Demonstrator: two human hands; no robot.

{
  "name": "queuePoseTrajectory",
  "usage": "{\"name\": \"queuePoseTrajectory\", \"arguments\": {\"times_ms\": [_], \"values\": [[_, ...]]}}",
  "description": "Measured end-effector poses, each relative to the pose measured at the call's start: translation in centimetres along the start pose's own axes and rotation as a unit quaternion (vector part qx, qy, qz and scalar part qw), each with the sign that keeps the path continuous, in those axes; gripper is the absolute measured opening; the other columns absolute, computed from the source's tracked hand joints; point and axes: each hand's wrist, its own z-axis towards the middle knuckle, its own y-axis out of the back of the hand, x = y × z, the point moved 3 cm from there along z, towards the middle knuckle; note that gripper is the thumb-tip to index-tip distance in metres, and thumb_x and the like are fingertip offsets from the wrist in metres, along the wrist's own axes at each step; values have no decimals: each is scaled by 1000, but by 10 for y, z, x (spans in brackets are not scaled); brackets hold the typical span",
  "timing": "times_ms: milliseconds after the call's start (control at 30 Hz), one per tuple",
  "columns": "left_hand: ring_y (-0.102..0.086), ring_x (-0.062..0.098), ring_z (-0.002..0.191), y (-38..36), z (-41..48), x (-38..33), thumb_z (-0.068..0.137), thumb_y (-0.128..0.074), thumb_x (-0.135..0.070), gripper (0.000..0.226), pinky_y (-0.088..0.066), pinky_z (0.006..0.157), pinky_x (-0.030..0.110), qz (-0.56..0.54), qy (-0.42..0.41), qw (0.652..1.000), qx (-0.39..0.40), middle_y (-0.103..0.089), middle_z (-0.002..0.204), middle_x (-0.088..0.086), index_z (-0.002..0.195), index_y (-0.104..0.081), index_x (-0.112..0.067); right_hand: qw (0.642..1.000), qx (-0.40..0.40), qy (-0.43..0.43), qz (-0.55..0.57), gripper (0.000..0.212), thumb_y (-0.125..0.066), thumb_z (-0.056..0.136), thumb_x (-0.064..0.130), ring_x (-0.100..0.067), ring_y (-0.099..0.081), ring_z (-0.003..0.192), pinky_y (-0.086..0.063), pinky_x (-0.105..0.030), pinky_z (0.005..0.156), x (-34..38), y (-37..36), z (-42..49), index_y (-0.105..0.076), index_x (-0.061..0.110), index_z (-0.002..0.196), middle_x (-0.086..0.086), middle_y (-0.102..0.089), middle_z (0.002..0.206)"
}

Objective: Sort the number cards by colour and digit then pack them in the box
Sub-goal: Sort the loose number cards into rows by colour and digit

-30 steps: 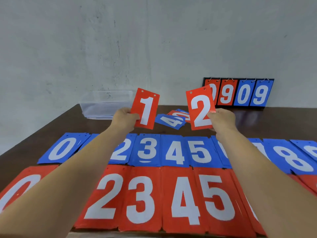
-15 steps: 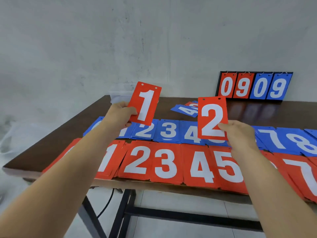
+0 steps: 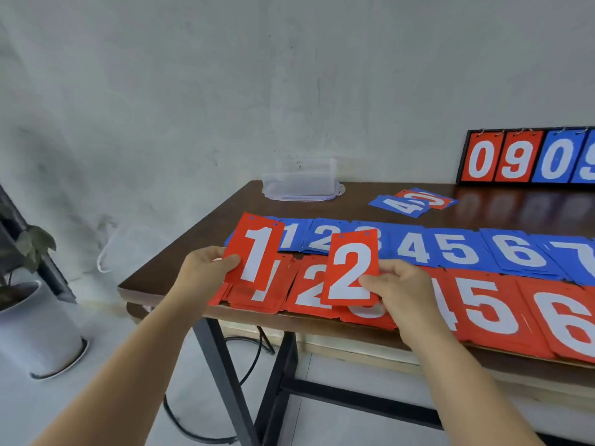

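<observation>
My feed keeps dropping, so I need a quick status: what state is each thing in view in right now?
left hand: holds red 1 card above the red 1 pile
right hand: holds red 2 card above the red 2 pile
clear box: at the far table edge; contents unclear
loose cards: unsorted, overlapping
scoreboard: upright, reads 0 9 0 9

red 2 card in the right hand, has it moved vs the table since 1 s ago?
Yes. The red 2 card has come down and towards the person: it stood above the blue row before, and is now low over the red 2 pile.
</observation>
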Motion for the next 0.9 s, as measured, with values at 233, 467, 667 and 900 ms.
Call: {"name": "queuePoseTrajectory", "arguments": {"times_ms": [233,467,667,900], "values": [[-70,22,85,0,15,16,91,-64,-21,14,-58,80,40,63,-20,998,17,-72,96,5,103,-65,-15,992,-16,32,-124,46,-75,82,18,-13,-64,83,-56,-28,66,6,-46,9,-58,16,124,0,-67,97],[-67,17,95,-7,33,37,84,-71,-26,33,-56,86,36,178,-73,981,38,-70,107,1,114,-63,-15,952,-51,41,-299,50,-73,84,17,-19,-62,102,-45,-21,66,3,-71,11,-53,17,129,-4,-65,112],[-60,11,87,-8,24,34,86,-60,-42,30,-49,64,24,405,-154,901,-9,-66,92,-10,111,-62,-25,894,-83,49,-438,44,-72,86,26,-17,-59,104,-43,-23,72,4,-77,-1,-51,19,124,2,-61,119],[-48,19,107,-10,27,30,84,-60,-46,35,-42,76,29,443,-202,873,-9,-56,107,-4,111,-60,-24,865,-96,73,-487,36,-72,84,35,-13,-58,99,-50,-27,72,8,-78,-4,-59,26,117,6,-60,115]]}}
